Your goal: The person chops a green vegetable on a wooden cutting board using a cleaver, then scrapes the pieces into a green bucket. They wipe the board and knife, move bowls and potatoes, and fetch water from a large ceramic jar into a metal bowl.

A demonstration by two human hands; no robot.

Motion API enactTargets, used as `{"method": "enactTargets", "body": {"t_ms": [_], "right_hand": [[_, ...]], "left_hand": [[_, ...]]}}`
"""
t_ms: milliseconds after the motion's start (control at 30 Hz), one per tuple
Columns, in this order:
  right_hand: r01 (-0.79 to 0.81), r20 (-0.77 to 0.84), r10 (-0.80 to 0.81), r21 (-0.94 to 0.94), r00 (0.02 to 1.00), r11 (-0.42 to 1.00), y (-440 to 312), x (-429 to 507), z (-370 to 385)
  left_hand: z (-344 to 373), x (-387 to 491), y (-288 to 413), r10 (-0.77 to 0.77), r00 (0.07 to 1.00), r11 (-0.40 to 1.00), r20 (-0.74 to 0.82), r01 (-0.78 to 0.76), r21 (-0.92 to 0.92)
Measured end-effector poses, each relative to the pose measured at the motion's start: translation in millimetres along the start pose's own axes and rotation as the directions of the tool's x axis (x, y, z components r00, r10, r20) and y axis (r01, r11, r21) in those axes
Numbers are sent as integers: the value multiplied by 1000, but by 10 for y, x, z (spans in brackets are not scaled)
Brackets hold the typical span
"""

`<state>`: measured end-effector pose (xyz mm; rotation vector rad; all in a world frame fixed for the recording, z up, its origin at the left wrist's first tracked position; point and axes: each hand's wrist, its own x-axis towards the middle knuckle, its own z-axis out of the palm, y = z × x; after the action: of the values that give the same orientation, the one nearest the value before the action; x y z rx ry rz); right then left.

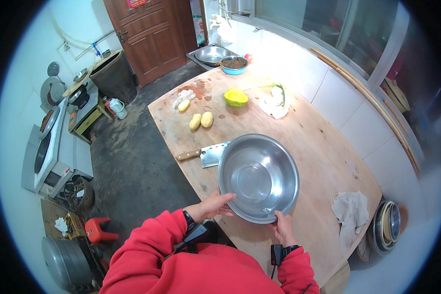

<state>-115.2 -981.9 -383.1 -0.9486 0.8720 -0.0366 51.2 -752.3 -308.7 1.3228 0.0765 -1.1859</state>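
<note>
Both hands hold a wide stainless steel basin point(255, 180) by its near rim, with nothing inside it. My left hand point(217, 205) grips the lower left edge, thumb over the rim. At the lower right edge, my right hand point(283, 226) pinches the rim. The basin's far left side partly covers the blade of a cleaver point(212, 154) lying on the wooden tabletop point(316, 161). Beyond it lie two peeled potatoes point(201, 120), and a third potato point(183, 106) rests against a crumpled white plastic bag point(183, 96). A hollowed yellow-green squash half point(236, 98) sits farther back.
A crumpled cloth point(350, 213) lies at the right. Near the wall is white paper point(275, 104) with a green onion stalk. A blue bowl point(234, 65) of dark contents stands at the far corner beside a metal sink point(211, 55). A red stool point(99, 230) is on the floor.
</note>
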Motion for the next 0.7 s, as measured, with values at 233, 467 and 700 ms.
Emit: {"method": "enactTargets", "body": {"t_ms": [233,467,700], "right_hand": [[38,5,-38,-29,999,999,-22,146,222],[254,-218,-220,142,951,957,-232,503,637],[386,-323,-277,347,905,855,-429,958,1165]], "left_hand": [[-567,-237,91,56,998,992,10,-55,-117],[-1940,-722,246,181,975,952,-126,-206,-226],[-3669,-1387,-85,89,897,874,-433,-279,-399]]}}
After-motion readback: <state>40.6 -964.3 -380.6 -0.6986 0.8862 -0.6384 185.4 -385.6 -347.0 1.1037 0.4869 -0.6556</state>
